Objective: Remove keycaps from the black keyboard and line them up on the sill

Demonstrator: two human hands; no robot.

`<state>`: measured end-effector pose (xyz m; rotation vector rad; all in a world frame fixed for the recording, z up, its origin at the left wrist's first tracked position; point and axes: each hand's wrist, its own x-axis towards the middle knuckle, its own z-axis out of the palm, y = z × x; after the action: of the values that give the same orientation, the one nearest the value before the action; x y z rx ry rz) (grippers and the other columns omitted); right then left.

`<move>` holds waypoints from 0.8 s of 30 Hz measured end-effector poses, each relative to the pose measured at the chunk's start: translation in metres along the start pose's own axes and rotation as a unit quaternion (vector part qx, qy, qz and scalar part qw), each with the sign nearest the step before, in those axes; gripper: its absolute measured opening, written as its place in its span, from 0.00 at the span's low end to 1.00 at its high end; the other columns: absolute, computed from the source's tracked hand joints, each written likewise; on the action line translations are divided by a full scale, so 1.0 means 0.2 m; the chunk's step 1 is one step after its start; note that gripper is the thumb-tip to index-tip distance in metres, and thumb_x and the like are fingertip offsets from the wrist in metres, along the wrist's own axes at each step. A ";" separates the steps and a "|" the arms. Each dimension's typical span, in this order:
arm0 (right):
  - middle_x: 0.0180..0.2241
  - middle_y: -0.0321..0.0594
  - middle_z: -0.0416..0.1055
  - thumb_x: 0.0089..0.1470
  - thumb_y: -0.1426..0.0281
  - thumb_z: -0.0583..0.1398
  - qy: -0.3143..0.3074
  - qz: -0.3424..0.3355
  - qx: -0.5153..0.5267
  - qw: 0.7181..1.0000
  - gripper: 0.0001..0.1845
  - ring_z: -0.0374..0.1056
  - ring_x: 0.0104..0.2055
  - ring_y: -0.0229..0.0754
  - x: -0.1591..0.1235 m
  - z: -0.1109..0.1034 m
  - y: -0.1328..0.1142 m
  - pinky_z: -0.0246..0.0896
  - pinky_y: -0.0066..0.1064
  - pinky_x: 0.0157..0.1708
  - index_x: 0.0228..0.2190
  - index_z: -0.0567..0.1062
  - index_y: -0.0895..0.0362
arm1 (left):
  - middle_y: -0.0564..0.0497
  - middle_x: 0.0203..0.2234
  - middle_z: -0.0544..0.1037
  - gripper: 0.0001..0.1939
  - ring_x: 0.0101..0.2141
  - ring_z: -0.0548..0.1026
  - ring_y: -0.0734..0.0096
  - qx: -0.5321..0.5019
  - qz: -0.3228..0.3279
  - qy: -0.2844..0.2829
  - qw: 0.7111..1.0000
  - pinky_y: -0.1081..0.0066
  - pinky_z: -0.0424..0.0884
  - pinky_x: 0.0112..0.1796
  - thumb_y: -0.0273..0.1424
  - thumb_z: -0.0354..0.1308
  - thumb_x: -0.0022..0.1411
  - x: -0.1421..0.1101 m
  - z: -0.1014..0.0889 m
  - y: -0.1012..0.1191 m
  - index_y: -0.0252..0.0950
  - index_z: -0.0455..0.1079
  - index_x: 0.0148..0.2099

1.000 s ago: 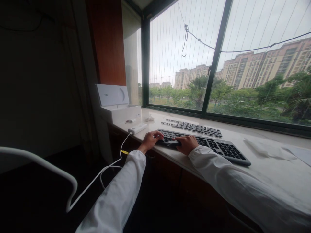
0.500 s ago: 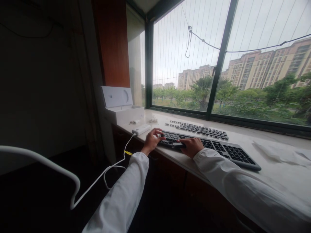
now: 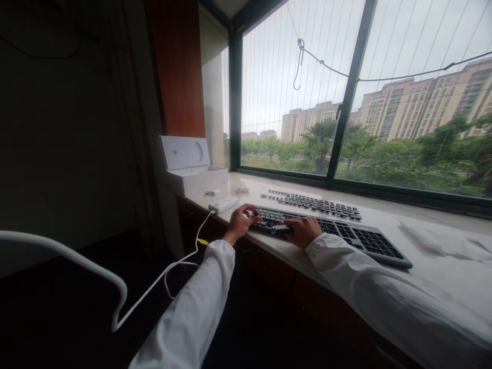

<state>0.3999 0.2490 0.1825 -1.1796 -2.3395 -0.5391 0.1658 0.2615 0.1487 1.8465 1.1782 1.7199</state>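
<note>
A dark full-size keyboard [image 3: 334, 228] lies along the windowsill counter, with many of its keys off, mainly toward the right. My left hand [image 3: 241, 223] is at its left end, thumb and index finger curled round that corner. In my right hand [image 3: 303, 231] is a small dark tool [image 3: 282, 229] with a shiny end, held low over the front left part of the keyboard. The tool's exact kind is too small to make out. Behind the keyboard, loose keycaps [image 3: 319, 205] lie in rows.
An open white box [image 3: 198, 180] stands at the counter's left end. Before it lies a white power bank [image 3: 223, 205] with a white cable [image 3: 198, 241] hanging down over the edge. Crumpled clear plastic [image 3: 442, 241] lies at the right. The window [image 3: 288, 128] rises behind.
</note>
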 end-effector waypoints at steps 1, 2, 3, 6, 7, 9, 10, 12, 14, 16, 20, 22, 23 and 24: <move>0.36 0.36 0.77 0.44 0.63 0.59 -0.001 0.001 0.000 1.000 0.18 0.72 0.37 0.48 0.00 0.00 0.00 0.59 0.32 0.32 0.39 0.78 0.44 | 0.50 0.35 0.75 0.19 0.28 0.66 0.76 0.005 -0.003 -0.003 1.000 0.74 0.66 0.32 0.38 0.67 0.44 0.00 0.00 0.00 0.37 0.73 0.39; 0.36 0.36 0.77 0.44 0.63 0.59 -0.003 0.002 0.001 1.000 0.17 0.72 0.37 0.48 0.00 0.00 0.00 0.59 0.32 0.32 0.39 0.78 0.45 | 0.50 0.35 0.75 0.19 0.28 0.66 0.76 0.007 -0.007 -0.008 1.000 0.74 0.66 0.32 0.39 0.67 0.44 0.00 0.00 0.00 0.37 0.74 0.39; 0.35 0.36 0.77 0.44 0.63 0.59 -0.006 0.001 0.002 1.000 0.17 0.72 0.37 0.48 0.00 0.00 -0.01 0.59 0.31 0.33 0.38 0.78 0.45 | 0.50 0.34 0.76 0.18 0.27 0.66 0.76 0.007 -0.010 -0.014 1.000 0.74 0.66 0.32 0.39 0.67 0.44 0.00 0.00 0.00 0.37 0.74 0.39; 0.35 0.35 0.77 0.45 0.63 0.58 -0.012 -0.002 0.007 1.000 0.16 0.72 0.38 0.47 0.00 -0.01 -0.01 0.58 0.31 0.33 0.37 0.78 0.45 | 0.50 0.32 0.76 0.18 0.27 0.68 0.75 0.004 -0.020 -0.033 0.999 0.73 0.67 0.33 0.40 0.66 0.45 0.00 0.00 0.01 0.38 0.76 0.39; 0.35 0.35 0.77 0.46 0.63 0.57 -0.014 -0.001 0.007 1.000 0.15 0.72 0.37 0.47 0.00 -0.01 -0.01 0.58 0.31 0.32 0.37 0.78 0.45 | 0.50 0.32 0.77 0.18 0.27 0.69 0.75 0.002 -0.023 -0.038 0.999 0.73 0.68 0.33 0.40 0.66 0.45 0.01 0.00 0.01 0.38 0.76 0.39; 0.35 0.35 0.77 0.46 0.62 0.57 -0.019 0.001 0.007 1.000 0.15 0.72 0.37 0.47 0.00 -0.02 -0.01 0.58 0.31 0.32 0.37 0.78 0.45 | 0.50 0.33 0.77 0.18 0.28 0.71 0.74 -0.006 -0.031 -0.043 0.999 0.72 0.69 0.33 0.39 0.66 0.45 0.01 0.01 0.01 0.37 0.76 0.39; 0.35 0.35 0.77 0.46 0.62 0.57 -0.021 0.001 0.007 1.000 0.15 0.72 0.37 0.46 0.00 -0.02 -0.01 0.58 0.31 0.32 0.37 0.78 0.45 | 0.49 0.34 0.78 0.18 0.29 0.72 0.73 -0.014 -0.033 -0.047 0.998 0.72 0.70 0.34 0.39 0.66 0.45 0.02 0.01 0.01 0.37 0.75 0.39; 0.35 0.35 0.77 0.46 0.62 0.57 -0.021 -0.005 0.010 1.000 0.16 0.72 0.36 0.45 0.00 -0.02 -0.02 0.57 0.30 0.32 0.38 0.77 0.45 | 0.47 0.37 0.78 0.19 0.33 0.74 0.70 -0.043 -0.040 -0.066 0.996 0.70 0.71 0.37 0.38 0.66 0.46 0.03 0.01 0.01 0.36 0.74 0.41; 0.35 0.36 0.77 0.46 0.62 0.58 -0.014 -0.014 0.017 1.000 0.16 0.72 0.36 0.44 0.00 -0.03 -0.02 0.56 0.29 0.31 0.39 0.77 0.45 | 0.45 0.39 0.77 0.21 0.36 0.74 0.68 -0.082 -0.054 -0.089 0.991 0.68 0.71 0.40 0.38 0.65 0.48 0.04 0.00 0.02 0.34 0.73 0.44; 0.32 0.36 0.77 0.48 0.62 0.57 -0.004 -0.025 0.028 0.999 0.13 0.72 0.34 0.43 -0.01 -0.02 -0.03 0.54 0.29 0.30 0.36 0.78 0.46 | 0.44 0.39 0.77 0.21 0.37 0.75 0.67 -0.106 -0.068 -0.102 0.987 0.67 0.71 0.41 0.39 0.65 0.49 0.07 0.00 0.04 0.33 0.72 0.45; 0.26 0.37 0.76 0.53 0.62 0.54 0.038 -0.074 0.059 0.995 0.13 0.70 0.29 0.39 -0.01 0.00 -0.04 0.48 0.28 0.26 0.28 0.77 0.51 | 0.46 0.35 0.78 0.20 0.31 0.75 0.69 -0.017 -0.052 -0.114 0.992 0.70 0.71 0.32 0.40 0.65 0.48 0.19 0.01 0.08 0.35 0.74 0.42; 0.24 0.37 0.74 0.55 0.63 0.52 0.061 -0.100 0.075 0.990 0.15 0.69 0.27 0.37 -0.01 0.01 -0.04 0.46 0.28 0.25 0.24 0.76 0.53 | 0.47 0.35 0.78 0.17 0.31 0.74 0.69 0.057 -0.017 -0.117 0.991 0.71 0.70 0.32 0.39 0.65 0.48 0.29 0.05 0.09 0.36 0.75 0.41; 0.23 0.36 0.74 0.56 0.63 0.52 0.070 -0.110 0.082 0.988 0.17 0.69 0.26 0.37 -0.01 0.01 -0.05 0.45 0.28 0.25 0.23 0.75 0.53 | 0.48 0.35 0.78 0.15 0.32 0.74 0.69 0.089 0.000 -0.116 0.989 0.71 0.70 0.33 0.38 0.65 0.48 0.34 0.07 0.08 0.37 0.75 0.39; 0.22 0.36 0.73 0.57 0.64 0.51 0.076 -0.118 0.088 0.986 0.17 0.68 0.25 0.36 -0.01 0.01 -0.05 0.44 0.28 0.25 0.22 0.74 0.54 | 0.48 0.35 0.78 0.14 0.33 0.74 0.69 0.119 0.011 -0.121 0.985 0.71 0.70 0.34 0.36 0.65 0.48 0.39 0.09 0.07 0.38 0.76 0.38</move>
<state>0.3927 0.2434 0.1780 -0.7604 -2.3533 -0.4707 0.1814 0.3168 0.2060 2.1435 1.3111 1.3629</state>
